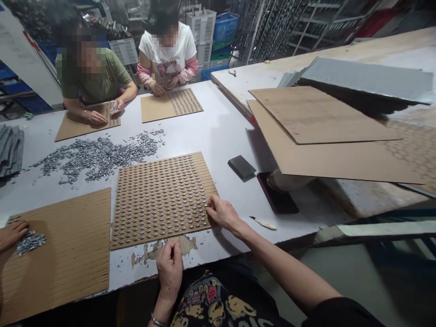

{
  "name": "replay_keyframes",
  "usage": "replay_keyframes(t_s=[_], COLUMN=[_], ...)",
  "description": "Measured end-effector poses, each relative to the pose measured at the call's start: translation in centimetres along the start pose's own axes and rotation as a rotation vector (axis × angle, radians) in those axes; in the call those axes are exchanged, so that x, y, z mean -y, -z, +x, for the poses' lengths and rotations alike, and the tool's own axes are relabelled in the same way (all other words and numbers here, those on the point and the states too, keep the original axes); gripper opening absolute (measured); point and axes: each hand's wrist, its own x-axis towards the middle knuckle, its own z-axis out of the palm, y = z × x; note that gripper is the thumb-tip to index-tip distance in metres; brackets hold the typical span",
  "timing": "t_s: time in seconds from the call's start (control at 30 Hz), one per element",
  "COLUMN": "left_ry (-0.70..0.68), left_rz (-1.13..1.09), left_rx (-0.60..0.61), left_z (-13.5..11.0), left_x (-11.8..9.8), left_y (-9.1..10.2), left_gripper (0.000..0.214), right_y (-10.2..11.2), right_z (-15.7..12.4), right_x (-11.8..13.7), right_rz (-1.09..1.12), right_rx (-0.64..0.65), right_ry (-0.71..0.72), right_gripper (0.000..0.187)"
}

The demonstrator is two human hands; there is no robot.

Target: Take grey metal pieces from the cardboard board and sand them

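Note:
A ridged brown cardboard sheet point(208, 175) lies on the table in front of me, covered in rows of small grey oval metal pieces, with a bare strip along its right side. Over that side, my right hand point(221, 212) pinches thumb and finger together at the end of a row; a small glinting metal piece shows at the fingertips. My left hand point(170, 268) is a closed fist just off the sheet's near edge, and its contents are hidden. Beyond the sheet spreads a loose heap of the same grey pieces point(98, 156).
At left, another person's hand point(13, 235) rests on a second sheet point(68, 254) beside a small pile of pieces. Two people work across the table. To the right are a dark wallet-like object point(241, 167), a phone point(279, 197), a knife point(264, 223) and overhanging boards point(323, 116).

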Motion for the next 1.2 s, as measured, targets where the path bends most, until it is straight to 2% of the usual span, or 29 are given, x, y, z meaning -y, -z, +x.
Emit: replay_keyframes(t_s=[0.13,0.27,0.4,0.57,0.7,0.83,0.93,1.0,1.13,1.2], left_ry=[0.023,0.058,0.073,0.092,0.010,0.002,0.040,0.061,0.048,0.050], left_rz=[-0.019,-0.061,-0.109,-0.178,-0.153,-0.195,-0.240,-0.227,-0.093,-0.036], left_rx=[-0.021,-0.037,-0.036,-0.038,-0.055,-0.105,-0.170,-0.254,-0.553,-0.665], left_z=[0.0,0.2,0.2,0.4,0.8,0.3,-0.2,0.0,1.1,1.5], left_x=[0.1,0.1,0.5,1.1,0.6,-0.1,0.5,1.5,4.1,5.0], left_y=[0.0,0.1,0.0,-0.4,-0.2,0.4,1.6,3.3,7.7,9.3], left_gripper=[0.020,0.028,0.036,0.042,0.041,0.046,0.051,0.053,0.055,0.054], right_y=[0.7,2.0,3.0,3.1,2.9,2.2,1.6,1.4,1.9,2.5], right_z=[-0.2,-1.7,-4.4,-7.1,-8.5,-9.0,-8.7,-8.3,-7.0,-6.0], right_x=[-0.4,-1.7,-3.6,-5.4,-5.6,-5.2,-4.8,-4.8,-5.3,-5.3], right_rz=[0.148,0.338,0.282,0.219,0.219,0.211,0.225,0.218,0.175,0.148], right_rx=[-0.015,-0.151,-0.215,-0.254,-0.268,-0.244,-0.208,-0.191,-0.171,-0.159], right_ry=[0.007,-0.001,0.023,-0.022,0.014,0.045,0.075,0.094,0.101,0.116], right_gripper=[0.008,0.013,0.021,0.024,0.025,0.026,0.026,0.027,0.028,0.029])
